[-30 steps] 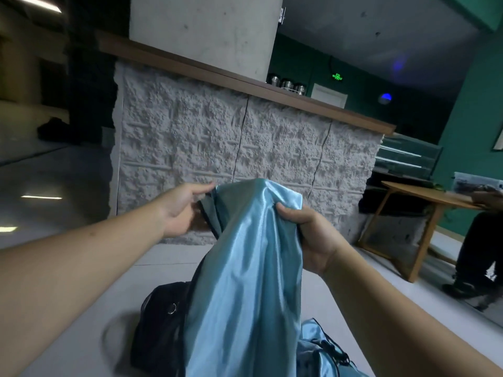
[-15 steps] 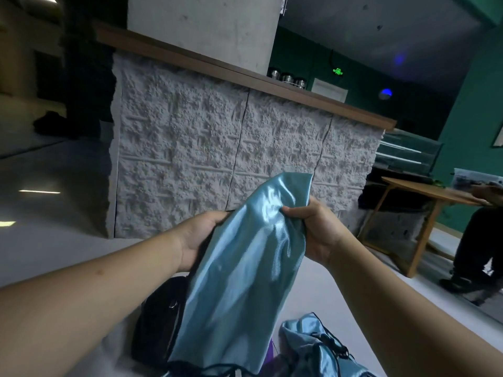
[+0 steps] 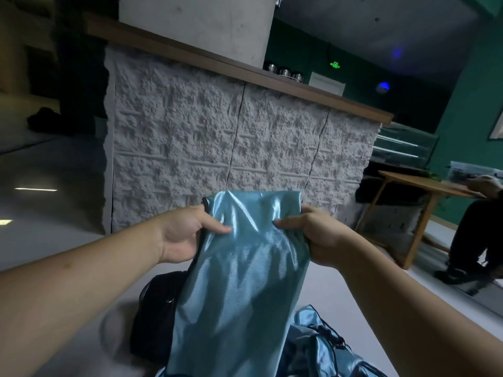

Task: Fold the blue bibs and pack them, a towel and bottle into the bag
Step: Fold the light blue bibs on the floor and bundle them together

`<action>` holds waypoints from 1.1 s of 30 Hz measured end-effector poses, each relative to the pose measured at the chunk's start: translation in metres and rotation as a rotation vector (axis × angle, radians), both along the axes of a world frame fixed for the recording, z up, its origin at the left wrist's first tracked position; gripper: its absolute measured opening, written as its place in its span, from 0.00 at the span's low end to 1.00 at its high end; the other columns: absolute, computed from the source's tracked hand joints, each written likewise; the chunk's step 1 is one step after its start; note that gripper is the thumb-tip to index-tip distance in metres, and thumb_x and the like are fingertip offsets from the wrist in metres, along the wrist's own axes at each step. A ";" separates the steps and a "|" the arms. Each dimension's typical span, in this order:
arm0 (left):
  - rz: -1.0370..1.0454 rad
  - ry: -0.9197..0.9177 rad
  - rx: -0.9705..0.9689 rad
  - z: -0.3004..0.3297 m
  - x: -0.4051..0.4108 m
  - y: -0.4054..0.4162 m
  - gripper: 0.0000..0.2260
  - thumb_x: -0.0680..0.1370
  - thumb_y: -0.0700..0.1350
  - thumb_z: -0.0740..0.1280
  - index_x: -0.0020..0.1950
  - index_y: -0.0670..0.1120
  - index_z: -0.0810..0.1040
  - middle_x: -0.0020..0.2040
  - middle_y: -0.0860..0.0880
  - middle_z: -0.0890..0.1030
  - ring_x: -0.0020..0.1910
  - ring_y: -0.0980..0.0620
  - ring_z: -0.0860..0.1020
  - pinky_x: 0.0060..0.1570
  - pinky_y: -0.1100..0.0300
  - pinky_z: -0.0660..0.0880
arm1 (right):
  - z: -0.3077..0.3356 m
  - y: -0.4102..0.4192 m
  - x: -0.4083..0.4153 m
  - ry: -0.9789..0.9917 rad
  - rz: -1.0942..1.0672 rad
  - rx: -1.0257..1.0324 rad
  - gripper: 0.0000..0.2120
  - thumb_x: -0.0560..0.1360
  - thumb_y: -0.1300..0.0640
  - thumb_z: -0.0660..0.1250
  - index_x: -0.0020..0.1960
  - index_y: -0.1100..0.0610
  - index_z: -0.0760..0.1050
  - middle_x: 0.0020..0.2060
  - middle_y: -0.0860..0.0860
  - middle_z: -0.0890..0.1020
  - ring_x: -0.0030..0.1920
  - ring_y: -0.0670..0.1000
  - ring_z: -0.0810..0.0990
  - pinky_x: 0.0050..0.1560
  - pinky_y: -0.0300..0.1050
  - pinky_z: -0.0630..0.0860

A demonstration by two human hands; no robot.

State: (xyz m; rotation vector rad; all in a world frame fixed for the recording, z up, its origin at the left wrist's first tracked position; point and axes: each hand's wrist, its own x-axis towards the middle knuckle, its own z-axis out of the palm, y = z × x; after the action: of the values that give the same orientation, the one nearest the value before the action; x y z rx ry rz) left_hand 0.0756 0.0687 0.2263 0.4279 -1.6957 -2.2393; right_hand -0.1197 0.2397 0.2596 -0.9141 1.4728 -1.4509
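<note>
A shiny blue bib (image 3: 239, 273) hangs in front of me, doubled over along its top edge. My left hand (image 3: 182, 235) pinches its upper left corner and my right hand (image 3: 313, 235) pinches its upper right corner, holding the top edge stretched flat. Below it on the grey floor lies a black bag (image 3: 155, 319), partly hidden by the hanging cloth. More crumpled blue bibs (image 3: 324, 346) with black trim lie at the bottom right. No towel or bottle shows.
A rough white stone counter (image 3: 217, 151) with a wooden top stands close ahead. At the right is a wooden table (image 3: 424, 186) with a seated person (image 3: 473, 235) in dark trousers. Grey floor (image 3: 54, 172) stretches left.
My hands have moved apart and lower, spreading the bib's top edge flat and wide. Before, the cloth was bunched and tilted between them.
</note>
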 end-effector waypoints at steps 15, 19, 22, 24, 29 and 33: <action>0.740 -0.089 -0.524 0.011 0.000 0.014 0.34 0.71 0.32 0.78 0.70 0.59 0.73 0.54 0.54 0.72 0.42 0.57 0.72 0.40 0.59 0.74 | -0.008 -0.005 -0.002 0.232 -0.254 0.075 0.39 0.73 0.66 0.76 0.80 0.54 0.63 0.68 0.53 0.75 0.54 0.62 0.85 0.54 0.62 0.83; 0.649 -0.149 -0.493 0.012 0.001 0.010 0.16 0.72 0.31 0.77 0.53 0.49 0.84 0.52 0.46 0.80 0.45 0.52 0.79 0.40 0.63 0.74 | -0.014 -0.002 -0.004 0.364 -0.193 0.103 0.08 0.79 0.64 0.71 0.56 0.63 0.85 0.51 0.60 0.87 0.52 0.57 0.84 0.60 0.57 0.81; 0.508 -0.199 -0.488 0.013 0.002 0.008 0.09 0.74 0.31 0.75 0.45 0.44 0.88 0.48 0.43 0.86 0.49 0.48 0.84 0.48 0.58 0.79 | -0.015 0.002 -0.002 0.480 -0.072 0.162 0.11 0.72 0.64 0.77 0.53 0.67 0.84 0.50 0.60 0.87 0.54 0.59 0.85 0.59 0.53 0.82; 0.397 -0.234 -0.499 0.016 0.005 0.010 0.07 0.71 0.32 0.77 0.44 0.42 0.88 0.47 0.42 0.87 0.50 0.47 0.84 0.51 0.55 0.81 | -0.016 0.004 0.004 0.624 -0.014 0.241 0.16 0.68 0.64 0.81 0.54 0.65 0.85 0.48 0.56 0.88 0.52 0.55 0.85 0.58 0.50 0.83; 0.151 -0.512 -0.963 0.014 0.009 0.008 0.24 0.61 0.44 0.86 0.54 0.53 0.85 0.61 0.52 0.80 0.63 0.50 0.76 0.66 0.52 0.72 | -0.022 0.001 0.016 1.133 -0.047 0.418 0.13 0.66 0.58 0.83 0.49 0.57 0.88 0.39 0.55 0.88 0.34 0.47 0.84 0.37 0.41 0.80; 0.189 -0.717 -1.429 -0.004 0.007 0.002 0.20 0.69 0.49 0.82 0.59 0.49 0.84 0.57 0.47 0.79 0.56 0.47 0.78 0.52 0.57 0.75 | -0.026 0.006 0.016 1.209 -0.101 0.445 0.08 0.71 0.58 0.78 0.47 0.61 0.85 0.35 0.54 0.83 0.33 0.51 0.78 0.32 0.42 0.71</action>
State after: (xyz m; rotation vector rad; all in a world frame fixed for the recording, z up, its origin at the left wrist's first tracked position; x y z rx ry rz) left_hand 0.0828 0.0708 0.2221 0.9219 -2.8281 -0.3067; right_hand -0.1040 0.2456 0.2337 -1.5245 2.5726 -0.4718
